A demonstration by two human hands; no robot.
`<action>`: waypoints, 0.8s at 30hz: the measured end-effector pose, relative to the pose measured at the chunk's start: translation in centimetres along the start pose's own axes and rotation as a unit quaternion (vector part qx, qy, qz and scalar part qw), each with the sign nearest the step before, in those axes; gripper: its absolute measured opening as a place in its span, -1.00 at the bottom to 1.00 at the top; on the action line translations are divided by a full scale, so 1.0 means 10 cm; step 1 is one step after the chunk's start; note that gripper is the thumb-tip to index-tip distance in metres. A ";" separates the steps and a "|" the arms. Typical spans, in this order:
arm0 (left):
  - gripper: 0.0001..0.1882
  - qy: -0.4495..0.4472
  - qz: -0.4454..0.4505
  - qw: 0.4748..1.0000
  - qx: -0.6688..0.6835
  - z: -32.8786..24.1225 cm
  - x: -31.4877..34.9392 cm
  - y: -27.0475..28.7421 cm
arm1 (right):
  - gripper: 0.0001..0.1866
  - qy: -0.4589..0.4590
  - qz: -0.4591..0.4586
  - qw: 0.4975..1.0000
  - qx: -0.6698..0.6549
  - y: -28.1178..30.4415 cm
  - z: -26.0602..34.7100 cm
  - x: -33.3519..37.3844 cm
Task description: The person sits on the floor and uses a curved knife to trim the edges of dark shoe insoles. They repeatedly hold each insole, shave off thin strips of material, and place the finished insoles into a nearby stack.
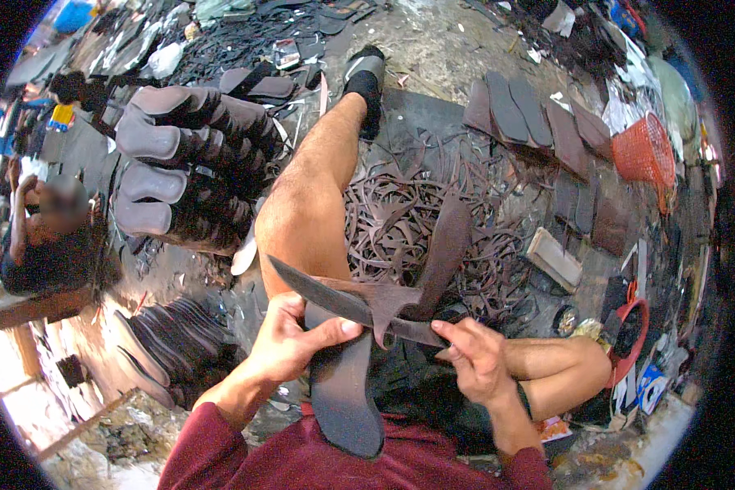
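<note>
Left hand (290,343) grips the dark sole blank (343,392) over the lap, thumb pressing on top. Right hand (474,359) pinches the knife (335,296) handle end, closed, blade lying across the sole beside a curling brown offcut strip (441,253). Risk: the blade likely slips toward the left thumb or bare knee (302,220) if the sole shifts.

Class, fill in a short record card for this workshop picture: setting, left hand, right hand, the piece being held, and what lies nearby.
setting: cluttered workshop floor, person seated
left hand: grips the dark shoe sole, thumb on top
right hand: pinches the brown strap piece against the sole
strap piece: forked, one arm rising upward
nearby: stacked soles at left, pile of strap offcuts ahead, orange basket at right
</note>
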State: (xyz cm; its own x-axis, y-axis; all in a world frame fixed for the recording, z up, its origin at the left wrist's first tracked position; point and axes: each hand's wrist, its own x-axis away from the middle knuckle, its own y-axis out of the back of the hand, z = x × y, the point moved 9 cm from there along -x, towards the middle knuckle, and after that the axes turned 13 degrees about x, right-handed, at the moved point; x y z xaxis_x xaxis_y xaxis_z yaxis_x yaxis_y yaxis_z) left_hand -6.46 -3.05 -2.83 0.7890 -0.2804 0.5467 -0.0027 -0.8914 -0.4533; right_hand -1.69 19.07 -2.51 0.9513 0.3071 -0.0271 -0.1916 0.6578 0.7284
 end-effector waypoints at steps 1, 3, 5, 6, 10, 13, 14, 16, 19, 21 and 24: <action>-0.68 0.004 -0.001 1.000 -0.004 -0.03 0.00 -0.02 | -0.58 -0.003 0.027 1.000 -0.010 0.04 0.02 -0.11; -0.67 0.008 0.010 1.000 -0.020 -0.03 -0.03 -0.08 | -0.57 0.042 0.038 0.998 0.041 0.20 0.11 -0.32; -0.67 0.003 0.027 0.999 -0.043 -0.02 -0.03 -0.12 | -0.57 0.070 0.062 0.993 0.065 0.28 0.17 -0.48; -0.68 0.012 0.029 0.997 -0.063 0.00 -0.04 -0.12 | -0.57 0.080 0.077 0.991 0.069 0.29 0.21 -0.56; -0.65 0.020 0.046 0.993 -0.104 0.10 -0.10 -0.14 | -0.57 0.129 0.155 0.972 0.117 0.35 0.40 -0.91; -0.61 -0.064 0.072 0.987 -0.127 0.23 -0.11 -0.17 | -0.46 0.183 0.200 0.952 0.144 0.36 0.69 -1.17; -0.57 -0.109 0.088 0.983 -0.120 0.26 -0.16 -0.23 | -0.45 0.194 0.215 0.943 0.161 0.37 0.73 -1.21; -0.51 0.147 0.159 0.967 -0.136 0.45 -0.17 -0.43 | -0.46 0.183 0.294 0.920 0.184 0.37 0.76 -1.24; -0.32 0.052 0.216 0.952 -0.210 0.24 -0.17 -0.42 | -0.59 0.168 0.198 0.965 0.049 0.62 0.61 -1.17; -0.23 0.248 0.421 0.863 0.127 0.32 -0.12 -0.48 | -0.63 0.106 0.062 0.992 -0.026 1.01 0.42 -0.93; -0.25 -0.041 0.282 0.940 0.188 -0.14 -0.01 -0.72 | -0.57 -0.158 -0.107 0.960 -0.205 0.98 -0.01 -0.39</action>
State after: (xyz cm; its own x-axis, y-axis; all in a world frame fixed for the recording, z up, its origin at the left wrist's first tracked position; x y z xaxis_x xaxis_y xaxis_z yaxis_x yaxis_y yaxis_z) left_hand -7.34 2.89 1.40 0.7720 -0.6285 0.0953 -0.2302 -0.4161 -0.8797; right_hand -7.30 24.41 4.69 0.9929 -0.0471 0.1093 -0.0002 0.9175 0.3977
